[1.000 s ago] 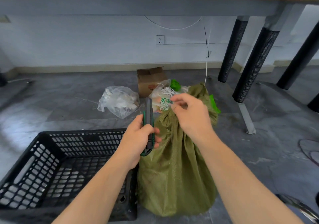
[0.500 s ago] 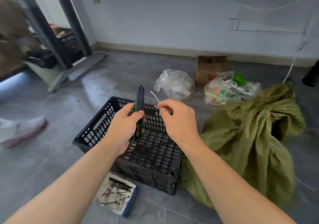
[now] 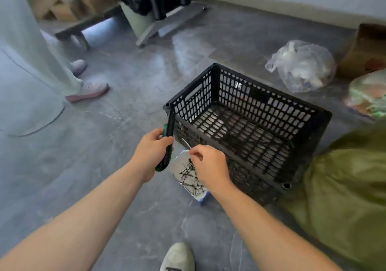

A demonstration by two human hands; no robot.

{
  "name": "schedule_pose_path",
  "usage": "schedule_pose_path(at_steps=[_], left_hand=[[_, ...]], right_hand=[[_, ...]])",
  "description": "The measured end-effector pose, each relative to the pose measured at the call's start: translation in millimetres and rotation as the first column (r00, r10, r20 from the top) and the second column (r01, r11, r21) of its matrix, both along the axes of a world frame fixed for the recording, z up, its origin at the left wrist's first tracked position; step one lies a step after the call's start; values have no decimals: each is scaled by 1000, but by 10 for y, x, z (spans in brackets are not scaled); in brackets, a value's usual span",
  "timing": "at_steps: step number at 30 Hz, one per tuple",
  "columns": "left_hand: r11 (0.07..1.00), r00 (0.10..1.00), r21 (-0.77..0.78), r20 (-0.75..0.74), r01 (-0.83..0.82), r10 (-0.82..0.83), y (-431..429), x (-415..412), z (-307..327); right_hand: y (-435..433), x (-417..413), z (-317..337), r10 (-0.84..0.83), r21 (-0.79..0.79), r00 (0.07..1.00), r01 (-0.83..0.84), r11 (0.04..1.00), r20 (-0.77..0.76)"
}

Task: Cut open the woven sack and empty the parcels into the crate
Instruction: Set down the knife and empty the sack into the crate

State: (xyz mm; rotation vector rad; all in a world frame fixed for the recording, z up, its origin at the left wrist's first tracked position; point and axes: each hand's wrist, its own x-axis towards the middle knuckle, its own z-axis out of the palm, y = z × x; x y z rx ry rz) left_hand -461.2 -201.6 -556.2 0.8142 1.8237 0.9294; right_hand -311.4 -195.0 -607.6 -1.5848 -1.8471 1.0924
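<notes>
The floor (image 3: 125, 187) is grey polished stone or concrete, and a pale wall with a skirting board runs along the far side. A black perforated plastic crate (image 3: 261, 107) stands on the floor in the middle, and it is empty. The green woven sack (image 3: 342, 197) lies slumped on the floor at the right, touching the near right corner of the crate. No parcels are visible yet.

The step in hand seems to be a small one between cutting and emptying: getting rid of the tie. The right hand (image 3: 208, 166) holds a thin white tie strip (image 3: 186, 143) pinched between thumb and forefinger, its grip narrow and closed on the strip, just above a small white tray (image 3: 188, 174) that holds dark used ties, beside the crate's near wall. The left hand (image 3: 150, 151) has its grip wrapped around a green and black utility knife (image 3: 168, 141), which points up and away; I cannot tell if the blade is out.

Both forearms reach forward and down, the wrists near to each other, the right palm turned downward over the tray.

I judge that the next move calls for letting the strip fall into the tray, then putting the knife safely aside and turning right to the sack, to lift it and tip it over the crate.
</notes>
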Motion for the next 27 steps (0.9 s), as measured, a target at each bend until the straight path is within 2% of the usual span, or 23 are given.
schedule_pose_path(at_steps=[8, 12, 18, 23, 27], left_hand=[[975, 993, -206, -69, 81, -97, -251, -270, -513], [958, 986, -258, -76, 126, -150, -283, -290, -625], [941, 976, -296, -88, 165, -199, -245, -216, -709], [918, 952, -316, -108, 241, -287, -80, 3, -638], [865, 914, -389, -116, 318, -389, -3, 224, -675]], right_hand=[[-149, -218, -982, 152, -276, 951, -75, 958, 269], [-127, -255, -1177, 195, -353, 933, -80, 932, 303], [-113, -240, -1156, 184, -362, 942, -74, 929, 280], [-30, -41, -904, 68, -356, 990, -20, 934, 124], [-72, 238, -710, -61, -376, 998, 54, 925, -5]])
